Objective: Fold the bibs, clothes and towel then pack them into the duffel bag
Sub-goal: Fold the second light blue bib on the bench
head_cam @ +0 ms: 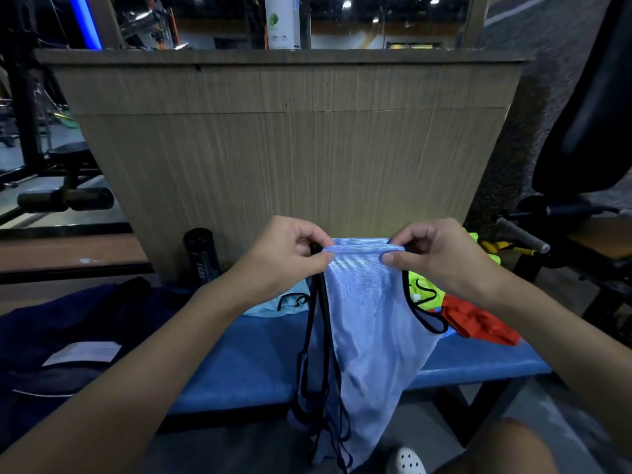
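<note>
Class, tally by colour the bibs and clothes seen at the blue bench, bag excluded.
Light blue: 2, held bib and lying bib
Neon yellow: 1, yellow bib
Red: 1, red garment
Total: 4

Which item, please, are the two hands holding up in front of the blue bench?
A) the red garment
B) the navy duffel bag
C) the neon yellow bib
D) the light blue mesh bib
D: the left hand and the right hand each pinch the top edge of the light blue mesh bib, which hangs down past the blue bench.
</note>
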### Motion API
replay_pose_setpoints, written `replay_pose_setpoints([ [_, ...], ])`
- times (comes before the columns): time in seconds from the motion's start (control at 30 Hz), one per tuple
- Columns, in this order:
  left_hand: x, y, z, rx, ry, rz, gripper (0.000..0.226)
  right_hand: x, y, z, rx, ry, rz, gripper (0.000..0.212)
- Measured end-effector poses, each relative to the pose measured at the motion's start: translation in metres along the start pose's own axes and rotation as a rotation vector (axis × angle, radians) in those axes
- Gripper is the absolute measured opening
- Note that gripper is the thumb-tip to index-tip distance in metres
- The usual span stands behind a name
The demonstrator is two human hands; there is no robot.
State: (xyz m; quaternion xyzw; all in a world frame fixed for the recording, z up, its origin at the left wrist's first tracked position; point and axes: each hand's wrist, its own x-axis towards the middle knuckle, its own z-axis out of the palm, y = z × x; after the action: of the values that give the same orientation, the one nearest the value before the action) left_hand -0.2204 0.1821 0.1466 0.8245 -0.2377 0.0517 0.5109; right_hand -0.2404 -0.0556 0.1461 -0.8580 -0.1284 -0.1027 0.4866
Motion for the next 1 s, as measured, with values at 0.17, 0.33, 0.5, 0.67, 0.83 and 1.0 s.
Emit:
replay_pose_setpoints([
  [0.17, 0.000, -0.003, 0.001, 0.065, 0.024, 0.038, 0.007, 0.002, 0.004, 0.003, -0.077, 0.005, -0.030, 0.025],
  [0.33, -0.001, -0.003, 0.000, 0.024, 0.023, 0.075, 0.014, 0.004, 0.007, 0.006, -0.063, 0.014, -0.069, 0.031],
  [0.5, 0.000, -0.004, 0.001, -0.133, 0.053, 0.067, 0.025, 0.005, 0.008, 0.006, -0.111, -0.059, -0.055, 0.013],
  [0.67, -0.002, -0.010, 0.016, -0.379, 0.202, 0.016, 0.043, 0.006, -0.002, 0.006, -0.084, -0.003, -0.100, 0.014],
  [0.83, 0.000, -0.010, 0.027, -0.552, 0.323, -0.018, 0.039, 0.008, -0.009, 0.003, -0.046, 0.012, -0.106, 0.014],
  [1.0, 0.002, 0.000, 0.028, -0.469, 0.303, 0.102, 0.039, 0.010, -0.006, -0.001, -0.127, 0.064, -0.105, 0.015],
])
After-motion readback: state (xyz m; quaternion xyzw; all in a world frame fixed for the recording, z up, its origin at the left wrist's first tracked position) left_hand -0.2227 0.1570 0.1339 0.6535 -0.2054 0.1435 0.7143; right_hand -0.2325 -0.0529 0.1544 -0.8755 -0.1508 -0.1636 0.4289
